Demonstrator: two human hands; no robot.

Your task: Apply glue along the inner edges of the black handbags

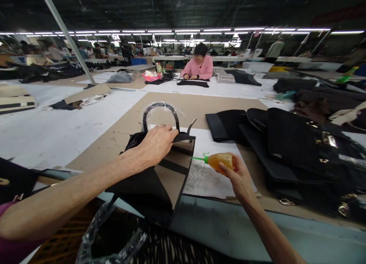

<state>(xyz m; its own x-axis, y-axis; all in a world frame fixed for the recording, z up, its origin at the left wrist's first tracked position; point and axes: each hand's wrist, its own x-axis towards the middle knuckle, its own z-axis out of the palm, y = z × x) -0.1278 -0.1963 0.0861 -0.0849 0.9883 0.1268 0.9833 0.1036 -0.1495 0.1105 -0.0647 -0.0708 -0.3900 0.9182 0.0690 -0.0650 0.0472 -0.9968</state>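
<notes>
A black handbag piece (160, 180) with a brown inner lining lies over the front edge of the table. Its arched handle (161, 105), wrapped in clear plastic, stands up at the far end. My left hand (158, 142) is closed over the bag's upper edge beside the handle, fingertips partly hidden. In my right hand (233, 170) is a squeeze bottle (220, 163) of amber liquid with a green cap. The bottle lies nearly sideways, its thin green nozzle pointing left at the bag's right edge, very close to it. Whether the tip touches cannot be made out.
Black bag pieces with metal fittings (297, 149) are piled at the right. Stained white paper (206, 180) lies on brown board (194, 104). Another plastic-wrapped handle (94, 233) hangs below the table's front edge. Across the table sits a person in pink (200, 68).
</notes>
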